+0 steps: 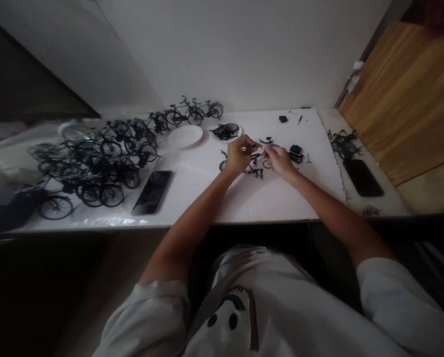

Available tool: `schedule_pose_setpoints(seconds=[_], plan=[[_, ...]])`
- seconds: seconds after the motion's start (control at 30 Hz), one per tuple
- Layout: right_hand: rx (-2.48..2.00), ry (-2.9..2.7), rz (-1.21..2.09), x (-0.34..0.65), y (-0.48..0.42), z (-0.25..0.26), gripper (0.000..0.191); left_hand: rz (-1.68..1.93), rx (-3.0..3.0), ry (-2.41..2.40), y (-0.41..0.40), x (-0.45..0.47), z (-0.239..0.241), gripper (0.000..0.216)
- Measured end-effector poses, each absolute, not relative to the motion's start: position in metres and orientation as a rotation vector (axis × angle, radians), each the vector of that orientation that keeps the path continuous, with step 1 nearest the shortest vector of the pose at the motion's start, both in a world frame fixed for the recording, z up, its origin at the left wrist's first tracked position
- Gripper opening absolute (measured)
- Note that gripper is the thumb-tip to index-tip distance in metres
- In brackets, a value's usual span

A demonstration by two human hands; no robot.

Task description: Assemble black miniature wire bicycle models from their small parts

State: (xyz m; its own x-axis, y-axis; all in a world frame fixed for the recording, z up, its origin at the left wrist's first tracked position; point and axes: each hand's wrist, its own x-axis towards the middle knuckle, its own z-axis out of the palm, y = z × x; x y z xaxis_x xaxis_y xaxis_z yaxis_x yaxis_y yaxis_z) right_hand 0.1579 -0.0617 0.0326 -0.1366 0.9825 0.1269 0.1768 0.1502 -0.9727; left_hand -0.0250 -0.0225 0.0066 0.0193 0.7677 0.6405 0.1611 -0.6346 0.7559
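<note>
Pinching a small part (pixel 258 145) at mid-frame.
Fingers of left hand (pixel 238 154) and right hand (pixel 280 160) are gripping it, shape unclear; complete-looking miniature bicycles (pixel 106 166) are standing at left, loose black parts (pixel 296 156) are lying right of centre, seemingly unfitted, so work is looking part-done.

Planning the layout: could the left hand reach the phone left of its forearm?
Probably yes: the phone lies uncovered on the white tabletop and nothing visible blocks the way, though the left hand seems busy with a small part.
</note>
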Motion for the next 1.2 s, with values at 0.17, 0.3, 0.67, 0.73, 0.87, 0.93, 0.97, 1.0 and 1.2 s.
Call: schedule_pose_setpoints(seconds=[0.17,0.3,0.67,0.73,0.87,0.93,0.97,1.0,1.2], plan=[[-1.170,-1.836,0.426,0.154,-0.063,0.024,0.040,1.689,1.739,0.892,-0.017,-0.029,0.008,0.015],[-1.215,-1.961,0.332,0.159,-0.063,0.023,0.030,1.644,1.671,0.863,-0.017,-0.030,0.006,0.026],[-1.043,-1.908,0.556,0.163,-0.070,0.028,0.068,1.709,1.732,0.818,-0.026,-0.025,0.008,0.022],[-1.014,-1.860,0.612,0.162,-0.070,0.028,0.077,1.725,1.753,0.807,-0.026,-0.024,0.007,0.020],[-0.983,-1.706,0.909,0.158,-0.071,0.030,0.072,1.743,1.811,0.801,-0.028,-0.025,0.008,0.017],[-0.984,-1.534,1.248,0.158,-0.073,0.033,0.060,1.751,1.840,0.813,-0.029,-0.025,0.010,0.015],[-0.976,-1.429,1.435,0.158,-0.073,0.036,0.054,1.754,1.856,0.818,-0.030,-0.025,0.011,0.015],[-0.953,-1.331,1.607,0.159,-0.074,0.039,0.047,1.756,1.874,0.821,-0.031,-0.025,0.012,0.015],[-0.899,-1.016,1.973,0.164,-0.072,0.052,0.038,1.736,1.932,0.861,-0.029,-0.025,0.013,0.015]])
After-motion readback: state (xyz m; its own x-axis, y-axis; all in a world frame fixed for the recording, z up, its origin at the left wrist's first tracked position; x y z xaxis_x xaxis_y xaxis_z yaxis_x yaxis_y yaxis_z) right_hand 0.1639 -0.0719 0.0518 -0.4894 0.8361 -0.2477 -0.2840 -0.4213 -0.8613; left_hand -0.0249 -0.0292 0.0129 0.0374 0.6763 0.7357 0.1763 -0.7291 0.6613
